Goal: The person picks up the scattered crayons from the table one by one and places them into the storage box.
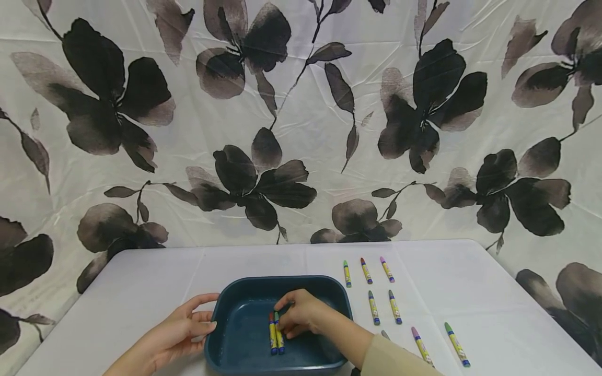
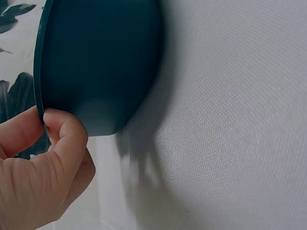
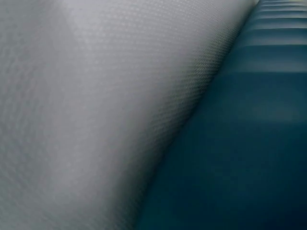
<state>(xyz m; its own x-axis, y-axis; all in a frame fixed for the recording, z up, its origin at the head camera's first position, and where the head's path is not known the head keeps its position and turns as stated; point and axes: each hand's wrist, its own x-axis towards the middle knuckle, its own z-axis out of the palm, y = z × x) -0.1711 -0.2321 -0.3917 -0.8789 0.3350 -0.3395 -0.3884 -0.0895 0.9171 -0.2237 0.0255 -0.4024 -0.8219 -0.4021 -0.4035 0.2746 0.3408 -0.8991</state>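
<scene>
A dark blue rectangular tray (image 1: 244,326) sits on the table, and my left hand (image 1: 176,331) is at its left side. In the left wrist view, the thumb and a finger of that hand (image 2: 48,163) pinch the tray's rim. My right hand (image 1: 303,316) reaches into the tray, its curled fingers holding a green crayon (image 1: 279,342) near its tip. Right beside it lies a red crayon (image 1: 273,339), parallel, on the tray floor. The right wrist view has only the tray's outer wall (image 3: 240,158) and white cloth; the hand is out of that view.
On the white table (image 1: 498,292), right of the tray, lie several crayons in loose rows, among them a dark red one (image 1: 366,271), a pink one (image 1: 387,270) and a green one (image 1: 456,344). The right forearm partly covers the nearest ones. A floral cloth (image 1: 329,130) hangs behind.
</scene>
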